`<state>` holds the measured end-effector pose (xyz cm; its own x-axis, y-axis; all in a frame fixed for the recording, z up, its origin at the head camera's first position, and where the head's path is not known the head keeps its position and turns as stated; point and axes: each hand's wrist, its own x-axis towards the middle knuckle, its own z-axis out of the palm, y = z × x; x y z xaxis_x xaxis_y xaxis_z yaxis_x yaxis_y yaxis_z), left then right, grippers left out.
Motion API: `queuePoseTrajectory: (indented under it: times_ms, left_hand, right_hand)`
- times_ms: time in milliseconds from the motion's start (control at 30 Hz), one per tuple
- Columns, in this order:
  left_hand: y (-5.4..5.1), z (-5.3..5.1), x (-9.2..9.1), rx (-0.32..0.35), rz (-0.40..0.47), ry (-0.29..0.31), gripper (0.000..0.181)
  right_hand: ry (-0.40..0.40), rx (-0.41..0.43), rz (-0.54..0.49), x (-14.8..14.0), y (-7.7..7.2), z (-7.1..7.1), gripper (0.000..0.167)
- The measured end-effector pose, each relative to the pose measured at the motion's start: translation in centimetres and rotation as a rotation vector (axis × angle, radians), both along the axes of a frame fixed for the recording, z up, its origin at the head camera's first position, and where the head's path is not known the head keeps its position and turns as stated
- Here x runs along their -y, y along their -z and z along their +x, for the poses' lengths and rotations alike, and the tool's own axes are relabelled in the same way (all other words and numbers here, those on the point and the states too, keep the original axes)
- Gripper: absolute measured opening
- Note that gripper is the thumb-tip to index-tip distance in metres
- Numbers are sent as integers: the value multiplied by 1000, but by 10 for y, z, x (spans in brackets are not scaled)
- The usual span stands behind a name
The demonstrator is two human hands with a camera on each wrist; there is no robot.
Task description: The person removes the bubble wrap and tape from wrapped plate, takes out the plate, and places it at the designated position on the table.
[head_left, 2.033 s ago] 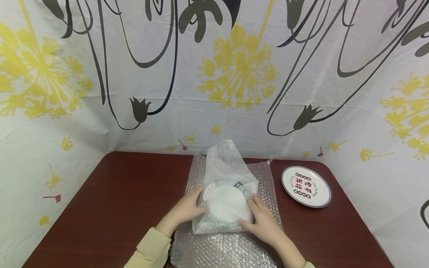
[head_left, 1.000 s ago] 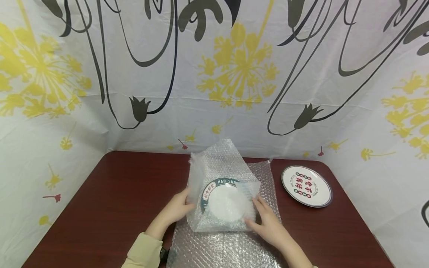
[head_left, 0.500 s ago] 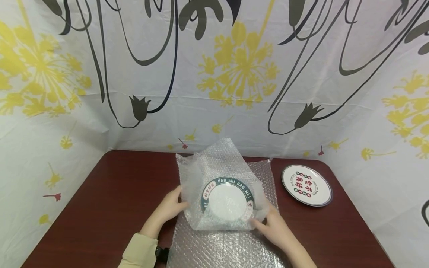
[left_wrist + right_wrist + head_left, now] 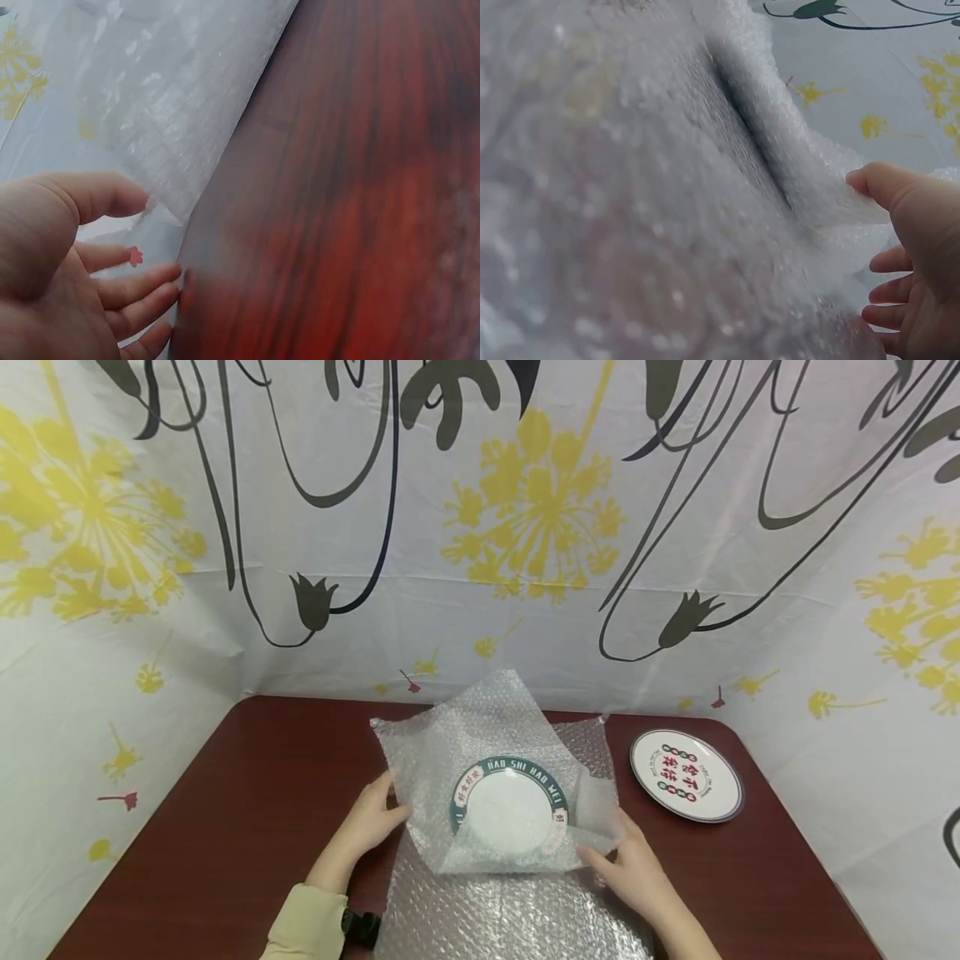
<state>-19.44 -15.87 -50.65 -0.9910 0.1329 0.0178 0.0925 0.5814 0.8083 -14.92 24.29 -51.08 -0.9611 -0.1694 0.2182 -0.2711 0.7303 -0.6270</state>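
A white plate [image 4: 510,814] with a green lettered rim lies in the middle of translucent bubble wrap [image 4: 480,710], its lower edge covered by the film. My left hand [image 4: 371,818] holds the left flap by its edge, thumb in front and fingers behind. In the left wrist view, the wrap [image 4: 172,142] runs to the thumb of that hand [image 4: 67,262], with the other fingers spread apart below. On the other side my right hand [image 4: 633,868] grips the short right flap. The right wrist view shows this hand [image 4: 922,255] with its thumb over the wrap [image 4: 817,172].
A second bubble wrap sheet [image 4: 502,910] lies underneath, reaching the front of the dark red table [image 4: 225,835]. Another plate [image 4: 686,777], with red characters, sits at the back right. A patterned cloth [image 4: 420,527] hangs behind and beside the table.
My left hand has moved left, pulling the left flap outward off the plate. My right hand has moved right with its flap. More of the lettered rim shows than before.
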Motion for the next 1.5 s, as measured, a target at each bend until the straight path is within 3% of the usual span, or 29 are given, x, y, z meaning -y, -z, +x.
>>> queuePoseTrajectory:
  times_ms: [200, 367, 600, 667, 800, 1033, 1200, 1333, 1500]
  left_hand:
    - [-1, 0, 0, 64, -89, -51, 92]
    - [-3, 0, 0, 75, -82, -61, 104]
    - [-2, -1, 0, 55, -78, -71, 115]
    - [-1, -2, 1, 56, -73, -71, 117]
    - [1, -3, 1, 71, -71, -73, 119]
    - [2, -2, 3, 47, -96, -66, 118]
    - [2, -1, 3, 31, -144, -40, 107]
    - [3, 0, 4, 48, -188, -18, 92]
    - [4, 3, 5, 63, -240, 3, 74]
  right_hand:
    - [54, 34, 1, -7, -3, 2, 77]
    - [87, 62, -39, -12, -1, 0, 76]
    - [159, 235, -88, -17, -11, 1, 90]
    - [170, 228, -98, -19, -12, 1, 89]
    - [176, 133, -115, -21, -11, 0, 86]
    - [161, 28, -70, -25, -8, -3, 102]
    - [133, -61, 37, -26, -4, -1, 79]
    - [115, -36, 73, -27, -4, 0, 60]
    - [108, 7, 99, -28, -5, 1, 54]
